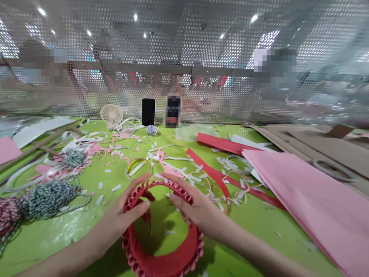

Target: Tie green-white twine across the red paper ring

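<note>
Red paper ring (161, 266): location?

— Lower centre of the frame, over the green counter (259, 246). The bottom edge is cut off by the frame, so contact with the counter cannot be confirmed.

Hand condition?

— The left hand (121, 220) and right hand (196, 211) grip the upper arc from either side. Fingers (175, 200) on both hands are closed on the rim, with the left thumb pressed against the rolled paper coils (155, 184) fixed around the outer edge.

Step in hand?

— Judged from the grip: inspection or seating of the coils along the rim. The coils run around the visible edge of the ring in a continuous row.

Next move requirement?

— Judgement: the stretch under the palms requires checking, since its seating cannot be read from this view.

Surrounding items?

— Red paper strips (221, 144) lie right of centre, and pink paper sheets (311, 200) cover the right side. Green-and-white twine (47, 200) sits at the left, and a yellow tape roll (138, 168) lies just beyond the ring. White paper scraps (117, 187) are scattered across the counter.
</note>
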Demonstrator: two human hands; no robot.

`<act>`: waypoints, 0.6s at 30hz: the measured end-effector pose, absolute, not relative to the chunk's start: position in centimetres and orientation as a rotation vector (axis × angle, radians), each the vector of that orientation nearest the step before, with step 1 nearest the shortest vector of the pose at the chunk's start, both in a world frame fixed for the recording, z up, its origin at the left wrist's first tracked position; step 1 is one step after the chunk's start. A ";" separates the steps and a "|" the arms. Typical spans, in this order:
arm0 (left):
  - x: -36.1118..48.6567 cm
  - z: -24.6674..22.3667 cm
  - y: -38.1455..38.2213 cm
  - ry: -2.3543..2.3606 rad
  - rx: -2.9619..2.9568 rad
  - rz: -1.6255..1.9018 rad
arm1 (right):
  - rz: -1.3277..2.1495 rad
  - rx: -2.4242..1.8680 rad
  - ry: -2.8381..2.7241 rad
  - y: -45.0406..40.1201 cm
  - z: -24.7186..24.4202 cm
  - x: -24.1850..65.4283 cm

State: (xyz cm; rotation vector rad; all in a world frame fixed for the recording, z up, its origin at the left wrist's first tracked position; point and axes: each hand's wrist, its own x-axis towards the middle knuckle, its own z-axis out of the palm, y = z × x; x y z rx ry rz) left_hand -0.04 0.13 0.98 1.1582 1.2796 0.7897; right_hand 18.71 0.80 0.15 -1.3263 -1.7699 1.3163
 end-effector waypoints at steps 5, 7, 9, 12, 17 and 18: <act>0.2 0.8 -0.4 1.340 1.176 0.776 | 1.257 -1.283 -1.786 0.6 0.3 18.6; 0.1 0.7 -0.4 1.340 1.191 0.760 | 1.248 -1.279 -1.787 0.7 0.3 18.7; 0.0 0.6 -0.4 1.313 1.198 0.735 | 1.251 -1.280 -1.793 0.7 0.2 18.8; 0.0 0.6 -0.3 1.283 1.166 0.724 | 1.283 -1.290 -1.806 0.7 0.2 18.9; 0.0 0.2 -0.2 1.336 0.985 0.840 | 1.255 -1.337 -1.804 0.8 0.3 19.0; -0.1 0.2 -0.2 1.330 0.961 0.864 | 1.229 -1.343 -1.791 0.9 0.3 19.0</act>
